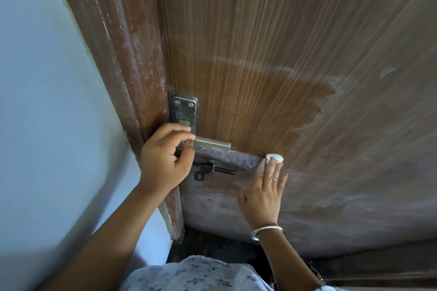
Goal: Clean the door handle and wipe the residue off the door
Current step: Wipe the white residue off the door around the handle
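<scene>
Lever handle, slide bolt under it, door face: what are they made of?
By look: lever handle is likely brushed steel, dull grey sheen; slide bolt seems black-coated metal, matte; door is probably wood-grain laminate or veneer, with fine straight lines, glossier where wiped, whitish film elsewhere.

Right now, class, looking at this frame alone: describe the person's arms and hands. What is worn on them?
Both forearms are bare, with no sleeves. The right hand wears small rings, and a thin silver bangle circles its wrist. The left hand shows no jewellery. A pale garment with blue flowers shows below.
</scene>
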`<state>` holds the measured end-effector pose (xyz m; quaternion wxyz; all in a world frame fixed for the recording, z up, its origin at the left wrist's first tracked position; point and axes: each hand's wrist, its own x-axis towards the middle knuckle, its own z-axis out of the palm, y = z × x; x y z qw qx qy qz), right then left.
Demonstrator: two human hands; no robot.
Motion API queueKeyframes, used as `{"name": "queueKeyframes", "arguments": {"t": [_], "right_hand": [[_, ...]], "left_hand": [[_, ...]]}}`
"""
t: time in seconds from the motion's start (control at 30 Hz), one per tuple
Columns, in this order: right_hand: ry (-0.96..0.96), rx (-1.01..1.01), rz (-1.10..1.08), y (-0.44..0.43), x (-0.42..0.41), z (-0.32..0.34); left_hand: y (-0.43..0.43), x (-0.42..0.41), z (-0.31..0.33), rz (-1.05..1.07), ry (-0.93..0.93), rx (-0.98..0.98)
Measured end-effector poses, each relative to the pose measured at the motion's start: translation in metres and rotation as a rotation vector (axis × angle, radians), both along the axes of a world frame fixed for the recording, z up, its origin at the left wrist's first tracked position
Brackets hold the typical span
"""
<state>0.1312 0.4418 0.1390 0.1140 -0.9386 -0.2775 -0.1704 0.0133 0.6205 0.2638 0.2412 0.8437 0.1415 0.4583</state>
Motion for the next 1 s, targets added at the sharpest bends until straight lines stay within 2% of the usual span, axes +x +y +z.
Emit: {"name": "queueKeyframes", "arguments": {"t": [0.1, 0.23, 0.33, 0.47, 0.57, 0.67, 0.9, 1.0], "right_hand": [[0.027, 0.038, 0.009, 0.012, -0.004, 0.001], [-0.084, -0.092, 0.276, 0.044, -0.017, 0.009], [-0.136, -0.114, 0.35, 0.055, -0.021, 0.011], [-0.148, -0.088, 0.237, 0.031, -0.009, 0.007], [-0.091, -0.007, 0.058, 0.011, -0.003, 0.001], [-0.035, 0.039, 0.014, 0.011, -0.004, -0.002], [-0.094, -0.098, 0.263, 0.065, -0.023, 0.014], [-0.12, -0.128, 0.398, 0.086, -0.037, 0.019]], "left_hand": [[-0.001, 0.0, -0.001, 0.006, -0.011, 0.011], [0.0, 0.0, -0.001, -0.001, -0.011, 0.026], [0.0, -0.001, -0.001, -0.003, -0.007, 0.037], [0.001, -0.001, -0.002, -0.014, -0.01, 0.04], [0.001, 0.0, -0.002, -0.001, -0.019, 0.039], [0.001, 0.001, -0.003, 0.003, -0.031, 0.046], [0.004, -0.001, -0.009, -0.013, -0.078, 0.023], [0.007, -0.003, -0.013, -0.056, -0.129, -0.167]]}}
